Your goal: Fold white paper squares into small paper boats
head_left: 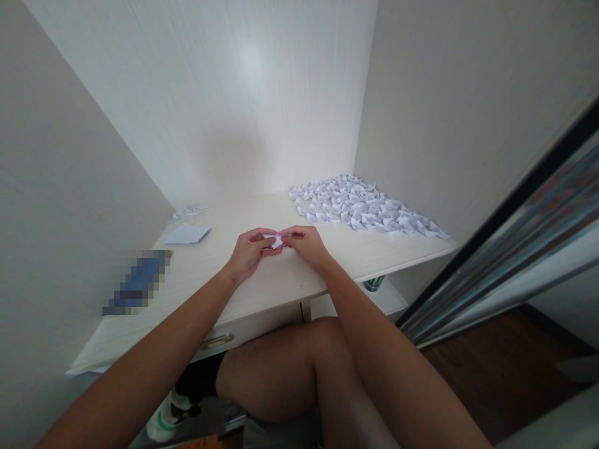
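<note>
A small folded piece of white paper (276,241) is held between my two hands above the middle of the white desk (276,280). My left hand (250,252) pinches its left side between thumb and fingers. On the right side, my right hand (306,243) grips it the same way, and the fingertips of both hands nearly meet. Parts of the paper are hidden behind the fingers. Many small folded paper pieces (365,206) lie in a spread pile at the desk's back right.
A stack of flat white paper (187,234) lies on the left, with some paper scraps (187,212) behind it. A blurred blue item (140,284) rests near the left edge. A dark can (374,284) stands on the shelf below. A drawer handle (218,341) shows under the desktop.
</note>
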{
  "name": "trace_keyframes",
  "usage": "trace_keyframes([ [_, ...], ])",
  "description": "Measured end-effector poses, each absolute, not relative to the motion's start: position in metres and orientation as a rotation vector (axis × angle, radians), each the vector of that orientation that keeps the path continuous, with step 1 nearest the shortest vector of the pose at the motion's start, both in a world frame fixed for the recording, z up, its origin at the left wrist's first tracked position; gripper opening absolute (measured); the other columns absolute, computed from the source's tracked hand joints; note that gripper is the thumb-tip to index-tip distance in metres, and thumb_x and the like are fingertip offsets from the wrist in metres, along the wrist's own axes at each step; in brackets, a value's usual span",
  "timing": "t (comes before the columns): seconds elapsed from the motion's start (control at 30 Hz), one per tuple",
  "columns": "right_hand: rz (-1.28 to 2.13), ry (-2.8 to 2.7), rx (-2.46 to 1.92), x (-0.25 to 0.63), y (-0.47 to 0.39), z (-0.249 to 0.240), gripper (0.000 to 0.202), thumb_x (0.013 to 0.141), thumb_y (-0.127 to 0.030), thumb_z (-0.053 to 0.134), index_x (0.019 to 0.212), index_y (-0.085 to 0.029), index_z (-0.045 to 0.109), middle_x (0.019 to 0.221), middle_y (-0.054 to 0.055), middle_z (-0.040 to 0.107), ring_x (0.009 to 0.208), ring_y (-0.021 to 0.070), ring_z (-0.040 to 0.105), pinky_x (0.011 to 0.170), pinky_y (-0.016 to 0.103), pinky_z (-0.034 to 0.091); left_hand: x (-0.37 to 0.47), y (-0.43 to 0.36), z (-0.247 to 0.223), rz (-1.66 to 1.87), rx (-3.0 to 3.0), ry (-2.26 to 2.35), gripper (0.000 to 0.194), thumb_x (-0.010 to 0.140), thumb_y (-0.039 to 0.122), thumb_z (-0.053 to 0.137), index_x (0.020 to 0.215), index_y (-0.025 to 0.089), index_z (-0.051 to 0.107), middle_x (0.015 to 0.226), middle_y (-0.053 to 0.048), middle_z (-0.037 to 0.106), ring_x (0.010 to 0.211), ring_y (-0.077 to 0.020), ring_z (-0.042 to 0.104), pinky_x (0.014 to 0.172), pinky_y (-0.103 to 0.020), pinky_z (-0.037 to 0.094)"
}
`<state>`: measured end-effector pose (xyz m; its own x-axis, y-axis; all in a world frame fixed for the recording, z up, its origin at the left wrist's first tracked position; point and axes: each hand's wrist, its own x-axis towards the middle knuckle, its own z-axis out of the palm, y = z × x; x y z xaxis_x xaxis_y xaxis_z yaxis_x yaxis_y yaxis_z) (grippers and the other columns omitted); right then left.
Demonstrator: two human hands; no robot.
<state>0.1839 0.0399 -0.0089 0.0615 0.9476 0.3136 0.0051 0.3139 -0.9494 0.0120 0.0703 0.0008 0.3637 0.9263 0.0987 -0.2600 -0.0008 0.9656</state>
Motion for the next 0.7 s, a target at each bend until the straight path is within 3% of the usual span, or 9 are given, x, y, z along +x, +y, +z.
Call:
trace_keyframes([
  [0.2,0.921,-1.338,-1.022,0.185,0.037,-0.01,0.028,0.073,-0.01,0.063,0.093,-0.019,0.081,0.077,0.001,0.077,0.07,0.0142,0.068,0.072,0.027,0.054,0.012,0.072,0.001,1.088,1.143,0.758,0.023,0.061,0.017,0.087,0.081,0.013,0.075,0.079,-0.005,0.076,0.073,-0.017,0.073,0.073,-0.031,0.065],
  [0.43,0.566,-1.441,-1.098,0.18,0.042,-0.015,0.012,0.075,-0.015,0.077,0.082,-0.024,0.081,0.107,0.006,0.074,0.094,0.018,0.069,0.087,0.032,0.056,0.006,0.073,0.004,0.972,1.139,0.76,0.018,0.067,0.018,0.084,0.082,0.011,0.076,0.085,-0.01,0.076,0.074,-0.0177,0.073,0.075,-0.033,0.064],
  [0.57,0.564,-1.369,-1.128,0.183,0.044,-0.017,0.006,0.08,-0.019,0.074,0.08,-0.023,0.079,0.095,0.004,0.077,0.093,0.0192,0.07,0.089,0.033,0.054,0.003,0.073,0.003,0.907,1.296,0.69,0.041,0.065,0.026,0.092,0.101,0.013,0.077,0.098,-0.01,0.076,0.086,-0.0188,0.072,0.079,-0.034,0.062],
  [0.7,0.704,-1.302,-1.149,0.185,0.046,-0.018,0.006,0.079,-0.024,0.074,0.082,-0.02,0.077,0.079,0.001,0.075,0.077,0.0175,0.067,0.079,0.031,0.053,0.006,0.079,-0.004,1.055,1.39,0.752,0.04,0.062,0.035,0.094,0.092,0.013,0.078,0.087,-0.007,0.076,0.076,-0.0146,0.067,0.075,-0.029,0.059],
])
